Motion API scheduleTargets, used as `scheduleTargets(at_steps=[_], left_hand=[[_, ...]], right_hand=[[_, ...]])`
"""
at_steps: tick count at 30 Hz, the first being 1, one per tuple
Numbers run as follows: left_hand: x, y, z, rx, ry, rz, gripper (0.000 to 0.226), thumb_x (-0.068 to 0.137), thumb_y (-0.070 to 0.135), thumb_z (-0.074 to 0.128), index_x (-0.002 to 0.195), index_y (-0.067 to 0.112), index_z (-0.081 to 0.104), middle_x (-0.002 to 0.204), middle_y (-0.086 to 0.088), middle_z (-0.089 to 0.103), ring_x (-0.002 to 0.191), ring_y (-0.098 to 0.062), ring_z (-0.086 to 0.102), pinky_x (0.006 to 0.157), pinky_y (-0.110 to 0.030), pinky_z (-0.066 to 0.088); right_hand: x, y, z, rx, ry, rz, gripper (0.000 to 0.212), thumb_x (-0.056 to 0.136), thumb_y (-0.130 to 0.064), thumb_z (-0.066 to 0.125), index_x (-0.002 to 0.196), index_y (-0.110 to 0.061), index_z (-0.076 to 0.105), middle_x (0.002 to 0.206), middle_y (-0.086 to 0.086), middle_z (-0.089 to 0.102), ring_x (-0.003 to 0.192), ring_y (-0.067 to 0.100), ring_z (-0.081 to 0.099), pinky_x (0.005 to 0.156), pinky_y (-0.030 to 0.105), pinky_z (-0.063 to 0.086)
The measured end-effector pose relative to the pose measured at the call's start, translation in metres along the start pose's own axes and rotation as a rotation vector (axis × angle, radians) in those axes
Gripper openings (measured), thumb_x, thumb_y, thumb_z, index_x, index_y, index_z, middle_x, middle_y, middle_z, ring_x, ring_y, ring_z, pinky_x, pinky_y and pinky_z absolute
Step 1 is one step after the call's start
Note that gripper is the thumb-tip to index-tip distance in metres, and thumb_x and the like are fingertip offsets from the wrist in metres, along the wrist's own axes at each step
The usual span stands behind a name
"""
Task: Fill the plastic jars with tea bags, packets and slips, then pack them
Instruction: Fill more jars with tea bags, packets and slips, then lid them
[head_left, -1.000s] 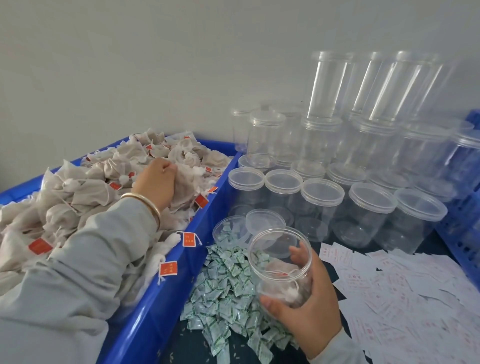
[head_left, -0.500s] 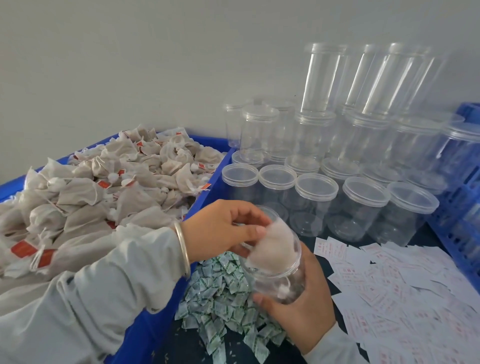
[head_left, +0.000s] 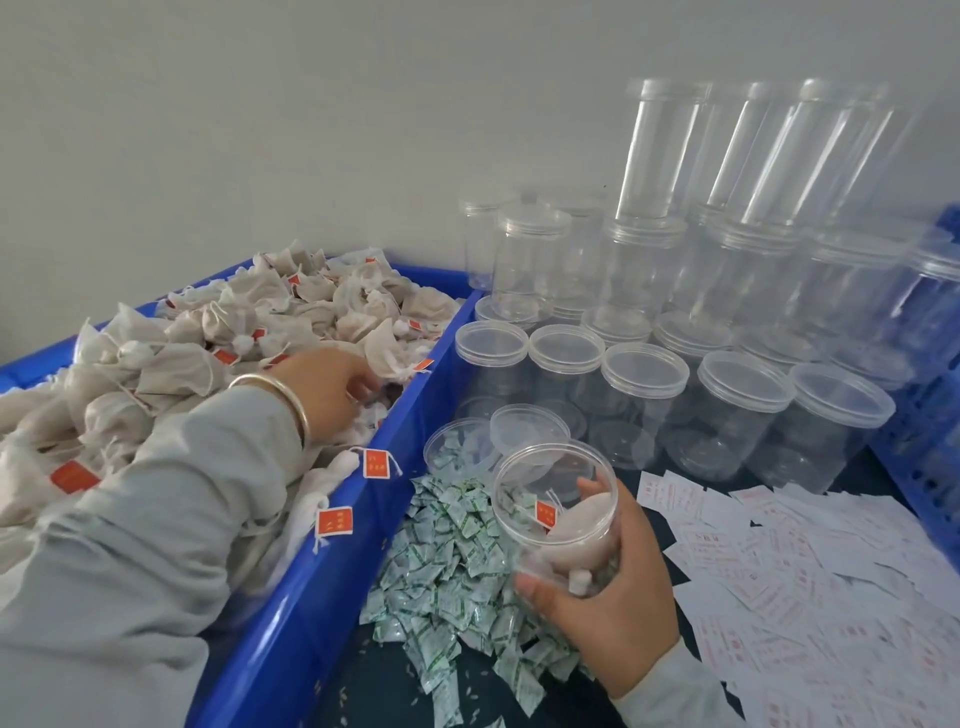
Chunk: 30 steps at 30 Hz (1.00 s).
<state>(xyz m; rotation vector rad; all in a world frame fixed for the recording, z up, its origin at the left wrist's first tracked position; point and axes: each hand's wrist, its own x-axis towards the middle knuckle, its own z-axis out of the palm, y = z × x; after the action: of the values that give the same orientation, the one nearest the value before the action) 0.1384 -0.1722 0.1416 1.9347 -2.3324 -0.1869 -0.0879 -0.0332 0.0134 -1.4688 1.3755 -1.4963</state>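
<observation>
My right hand (head_left: 608, 613) grips an open clear plastic jar (head_left: 556, 483), tilted toward the left, above the table. Inside it lie tea bags (head_left: 576, 540), one with a red tag. My left hand (head_left: 327, 389) is down in the blue bin (head_left: 322, 571) at the left. Its fingers curl onto a tea bag in the heap of white tea bags (head_left: 197, 353) with red tags. A pile of green-and-white packets (head_left: 452, 561) lies beneath the jar. White printed slips (head_left: 810, 582) are spread to the right.
Two loose clear lids (head_left: 530, 428) lie just behind the held jar. Several empty lidded jars (head_left: 644, 395) stand in rows behind, with taller stacks (head_left: 660, 156) against the wall. A blue crate (head_left: 930, 415) borders the right edge.
My left hand has left the jar mouth, where it put a tea bag in, and gone back into the blue bin. The jar now holds more tea bags.
</observation>
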Motion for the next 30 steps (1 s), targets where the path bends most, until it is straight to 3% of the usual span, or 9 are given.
scheduleTargets(at_steps=[4, 6, 9, 12, 17, 21, 23, 26, 30], left_hand=[[-0.001, 0.007, -0.001, 0.103, -0.206, 0.033, 0.046, 0.091, 0.008, 0.051, 0.133, 0.026, 0.05, 0.128, 0.007, 0.058, 0.113, -0.011, 0.055, 0.098, -0.023, 0.04], [-0.004, 0.007, -0.005, 0.154, -0.314, 0.061, 0.044, 0.094, 0.02, 0.047, 0.137, 0.028, 0.046, 0.132, 0.006, 0.055, 0.117, -0.013, 0.051, 0.103, -0.027, 0.037], [-0.011, 0.004, -0.012, 0.253, -0.442, 0.064, 0.049, 0.091, 0.025, 0.05, 0.139, 0.032, 0.041, 0.128, 0.008, 0.051, 0.109, -0.012, 0.049, 0.096, -0.025, 0.035], [-0.013, -0.002, -0.014, 0.285, -0.352, 0.061, 0.043, 0.09, 0.02, 0.053, 0.132, 0.03, 0.05, 0.128, 0.008, 0.054, 0.108, -0.011, 0.05, 0.093, -0.021, 0.036], [-0.004, -0.011, -0.013, 0.1, -0.138, 0.068, 0.011, 0.092, 0.022, 0.056, 0.096, 0.026, 0.065, 0.091, 0.012, 0.06, 0.084, -0.006, 0.052, 0.078, -0.019, 0.036], [0.001, -0.016, -0.017, -0.032, 0.063, 0.029, 0.014, 0.092, 0.015, 0.054, 0.09, 0.022, 0.067, 0.083, 0.01, 0.065, 0.084, -0.01, 0.057, 0.082, -0.023, 0.039], [0.001, -0.017, -0.017, -0.01, 0.078, 0.031, 0.013, 0.092, 0.022, 0.055, 0.094, 0.023, 0.067, 0.092, 0.008, 0.067, 0.086, -0.01, 0.055, 0.083, -0.023, 0.039], [-0.007, -0.017, -0.017, 0.1, -0.104, 0.022, 0.025, 0.088, 0.039, 0.059, 0.11, 0.029, 0.064, 0.109, 0.01, 0.06, 0.098, -0.009, 0.053, 0.089, -0.023, 0.038], [-0.01, -0.015, -0.019, 0.177, -0.12, -0.02, 0.03, 0.087, 0.033, 0.064, 0.116, 0.029, 0.062, 0.124, 0.007, 0.057, 0.113, -0.013, 0.051, 0.093, -0.023, 0.036]], right_hand=[[0.001, 0.0, -0.001, -0.02, 0.019, -0.013, 0.101, 0.049, -0.008, 0.093, 0.127, -0.041, 0.04, 0.126, -0.01, 0.05, 0.113, -0.004, 0.051, 0.084, 0.007, 0.044], [0.001, 0.0, -0.001, -0.033, 0.021, -0.014, 0.101, 0.049, -0.009, 0.093, 0.127, -0.043, 0.039, 0.127, -0.011, 0.05, 0.116, 0.0, 0.05, 0.09, 0.014, 0.046], [0.001, 0.0, -0.001, -0.048, 0.022, -0.004, 0.101, 0.049, -0.012, 0.093, 0.129, -0.042, 0.039, 0.129, -0.01, 0.05, 0.12, 0.006, 0.05, 0.098, 0.028, 0.046], [0.001, 0.001, -0.001, -0.052, 0.02, 0.01, 0.104, 0.049, -0.013, 0.094, 0.133, -0.037, 0.038, 0.129, -0.009, 0.05, 0.121, 0.006, 0.05, 0.1, 0.033, 0.047], [0.001, 0.004, 0.0, -0.051, 0.031, 0.007, 0.099, 0.049, -0.014, 0.094, 0.129, -0.04, 0.04, 0.128, -0.01, 0.051, 0.118, 0.003, 0.051, 0.093, 0.016, 0.047], [0.001, 0.005, 0.0, -0.035, 0.027, 0.017, 0.1, 0.048, -0.017, 0.094, 0.13, -0.037, 0.041, 0.129, -0.01, 0.051, 0.119, 0.005, 0.052, 0.095, 0.024, 0.049], [0.001, 0.005, 0.0, -0.029, 0.026, 0.018, 0.1, 0.046, -0.021, 0.095, 0.13, -0.035, 0.043, 0.129, -0.012, 0.052, 0.119, 0.005, 0.052, 0.097, 0.029, 0.049], [0.001, 0.003, 0.002, -0.025, 0.035, 0.03, 0.1, 0.04, -0.038, 0.089, 0.128, -0.04, 0.043, 0.128, -0.015, 0.052, 0.119, 0.005, 0.051, 0.097, 0.034, 0.05], [0.0, 0.003, 0.002, -0.032, 0.039, 0.038, 0.1, 0.038, -0.047, 0.085, 0.127, -0.046, 0.04, 0.128, -0.018, 0.051, 0.12, 0.003, 0.05, 0.098, 0.034, 0.05]])
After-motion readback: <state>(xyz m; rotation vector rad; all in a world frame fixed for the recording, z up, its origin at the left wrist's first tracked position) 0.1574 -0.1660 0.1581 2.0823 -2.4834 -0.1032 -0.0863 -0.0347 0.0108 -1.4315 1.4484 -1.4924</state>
